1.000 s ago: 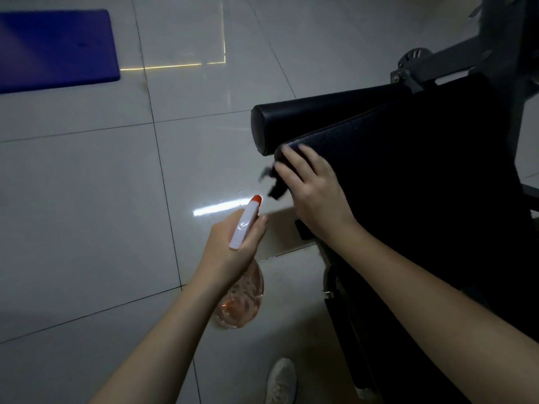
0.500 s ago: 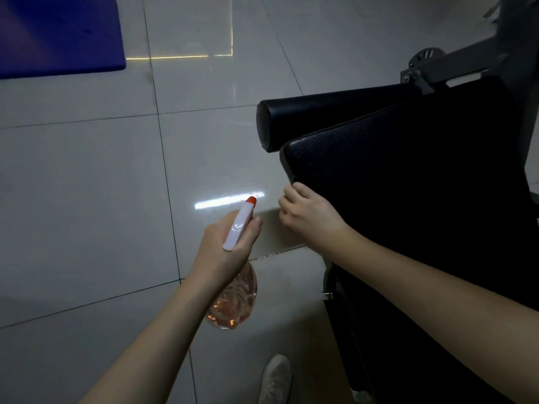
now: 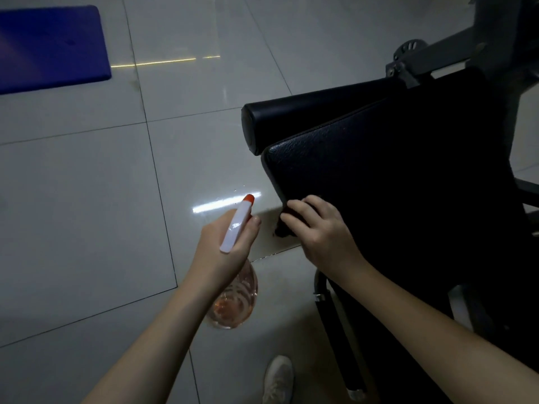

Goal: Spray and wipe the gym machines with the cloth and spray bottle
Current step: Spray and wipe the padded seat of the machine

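A black padded seat (image 3: 393, 182) of a gym machine fills the right side, with a black roller pad (image 3: 306, 118) along its far edge. My right hand (image 3: 320, 231) presses a dark cloth (image 3: 287, 225) against the seat's left edge; only a small part of the cloth shows under the fingers. To its left, my left hand (image 3: 227, 246) grips a spray bottle (image 3: 236, 298) with a white head and orange nozzle, its clear body with pale orange liquid hanging below the hand. The nozzle points away over the floor.
The machine's grey metal frame (image 3: 437, 53) rises at the upper right, and a black bar (image 3: 338, 339) runs down under the seat. A blue mat (image 3: 49, 45) lies on the glossy tiled floor (image 3: 87, 214) at the upper left. A white shoe (image 3: 278, 380) shows below.
My right hand slid the cloth from the seat's far left corner down along its left edge toward me. The spray bottle stayed in my left hand, almost still.
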`<action>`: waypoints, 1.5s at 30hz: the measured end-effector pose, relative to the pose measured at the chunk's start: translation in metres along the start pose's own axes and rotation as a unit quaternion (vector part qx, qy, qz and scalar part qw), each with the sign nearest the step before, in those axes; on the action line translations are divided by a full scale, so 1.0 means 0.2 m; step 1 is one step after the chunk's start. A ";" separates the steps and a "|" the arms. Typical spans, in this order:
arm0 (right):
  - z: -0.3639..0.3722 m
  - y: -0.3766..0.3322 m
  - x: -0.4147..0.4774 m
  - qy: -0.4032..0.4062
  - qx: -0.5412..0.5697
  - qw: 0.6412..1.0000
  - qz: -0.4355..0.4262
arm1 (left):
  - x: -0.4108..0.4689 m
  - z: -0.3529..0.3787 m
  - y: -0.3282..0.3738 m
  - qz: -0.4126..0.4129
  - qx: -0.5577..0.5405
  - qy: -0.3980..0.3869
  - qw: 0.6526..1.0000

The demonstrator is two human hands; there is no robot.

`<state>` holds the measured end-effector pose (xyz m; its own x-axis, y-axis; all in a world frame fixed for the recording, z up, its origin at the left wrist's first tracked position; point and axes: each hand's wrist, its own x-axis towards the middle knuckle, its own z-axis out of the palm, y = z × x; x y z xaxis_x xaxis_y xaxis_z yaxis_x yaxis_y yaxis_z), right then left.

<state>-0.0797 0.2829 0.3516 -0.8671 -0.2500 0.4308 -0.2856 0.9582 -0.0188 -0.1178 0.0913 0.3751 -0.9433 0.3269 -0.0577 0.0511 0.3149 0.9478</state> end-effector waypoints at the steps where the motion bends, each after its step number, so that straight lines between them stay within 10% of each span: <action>1: -0.01 0.00 0.04 0.025 0.028 0.998 0.050 | 0.00 0.00 0.01 0.006 0.007 -0.003 1.000; 7: 0.01 0.11 0.31 0.045 0.096 0.923 0.371 | 0.01 0.02 0.07 0.011 0.001 -0.018 1.000; 33: 0.04 0.23 0.05 0.025 0.024 0.953 0.302 | 0.18 0.17 0.36 -0.026 -0.002 -0.069 0.997; 45: -0.04 0.46 0.00 0.009 0.006 0.905 0.426 | 0.22 0.09 0.34 -0.043 -0.012 -0.102 0.994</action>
<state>-0.1030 0.3722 0.3567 -0.7679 0.5809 0.2700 0.4787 0.8004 -0.3608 -0.1491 0.1434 0.4308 -0.8576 0.4743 -0.1990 -0.0365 0.3297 0.9434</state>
